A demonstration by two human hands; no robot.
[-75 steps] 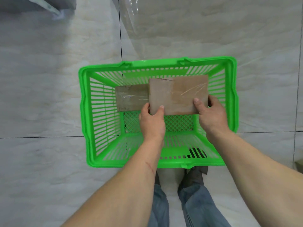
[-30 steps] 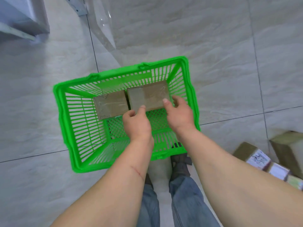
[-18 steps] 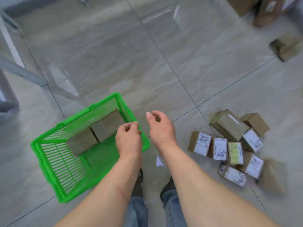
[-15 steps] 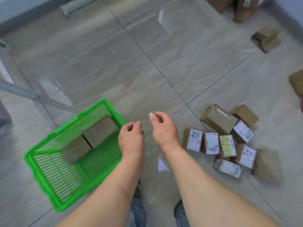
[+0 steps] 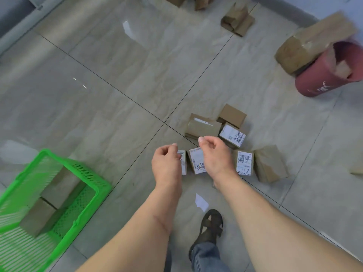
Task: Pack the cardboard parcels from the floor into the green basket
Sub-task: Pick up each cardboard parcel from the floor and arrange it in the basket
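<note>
The green basket (image 5: 98,190) stands on the floor at the lower left, with two brown cardboard parcels (image 5: 59,185) side by side inside it. A cluster of several small cardboard parcels (image 5: 204,126), most with white labels, lies on the tiles just beyond my hands. My left hand (image 5: 167,163) and my right hand (image 5: 215,154) hover above the nearest labelled parcels with fingers loosely curled and nothing in them. Both hands partly hide the parcels beneath.
A dark red bin (image 5: 324,75) with a large cardboard box (image 5: 312,42) leaning on it stands at the far right. More boxes (image 5: 236,20) lie at the top by the wall. My sandalled foot (image 5: 211,226) and a scrap of white paper (image 5: 201,202) are below my hands.
My hands let go of the second parcel in the basket and swung right to the parcel cluster. The view turned right, so the basket slid to the lower left.
</note>
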